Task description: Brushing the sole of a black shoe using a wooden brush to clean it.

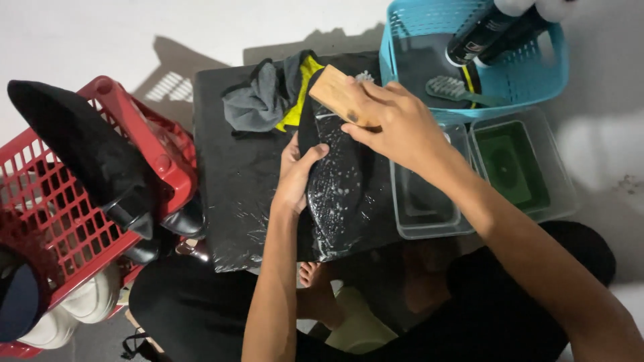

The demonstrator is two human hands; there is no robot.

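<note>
Seen from the head camera, looking down: one black shoe, wet and dotted with soap foam, lies on a black table. The left hand wraps its fingers narrowly around the shoe's near edge, holding it steady. The right hand closes its fingers over one wooden brush, pressed against the shoe's far end.

Just beyond the right fingers lies one crumpled grey and yellow cloth. To the right of those fingers stand two clear plastic tubs, one of them holding green liquid. Beyond them sits one blue basket with two dark spray cans and one small green brush. Well to the left of the left fingers is one red basket holding dark and white shoes.
</note>
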